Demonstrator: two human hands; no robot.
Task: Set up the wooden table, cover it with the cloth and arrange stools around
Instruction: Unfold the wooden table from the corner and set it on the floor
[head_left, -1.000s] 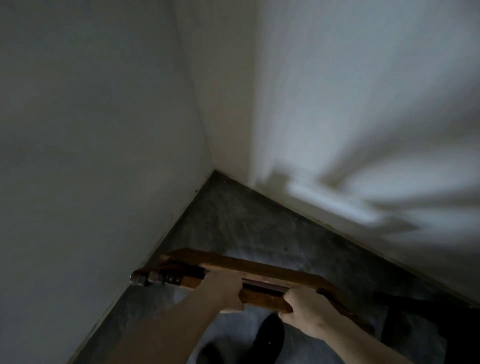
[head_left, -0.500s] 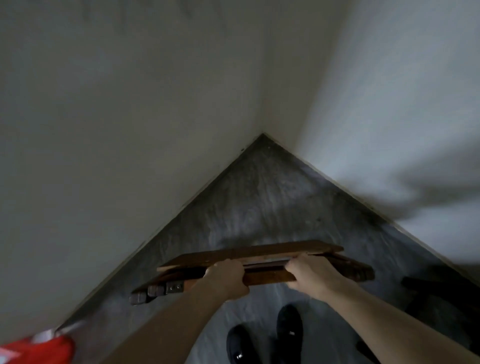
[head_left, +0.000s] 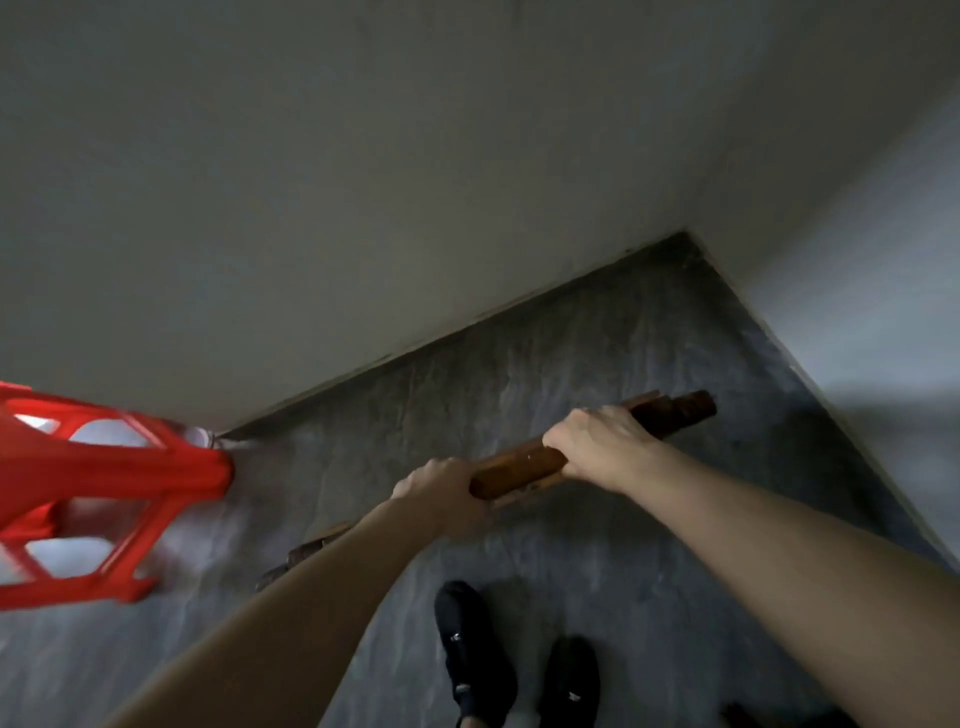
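Above grey floor (head_left: 597, 364) — both hands gripping folded wooden table (head_left: 519, 465); red stool (head_left: 104, 467) left.

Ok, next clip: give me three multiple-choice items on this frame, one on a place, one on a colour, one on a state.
1. Where is the stool?
A. at the left edge, by the wall
B. at the right edge
C. between the shoes

2. What colour is the stool?
A. blue
B. red
C. white

3. How is the folded table held?
A. left hand only
B. right hand only
C. both hands

Answers:
1 A: the stool fills the left edge, beside the wall, away from the shoes.
2 B: its plastic frame is bright red.
3 C: the left hand and right hand each close a grip on the wooden edge.
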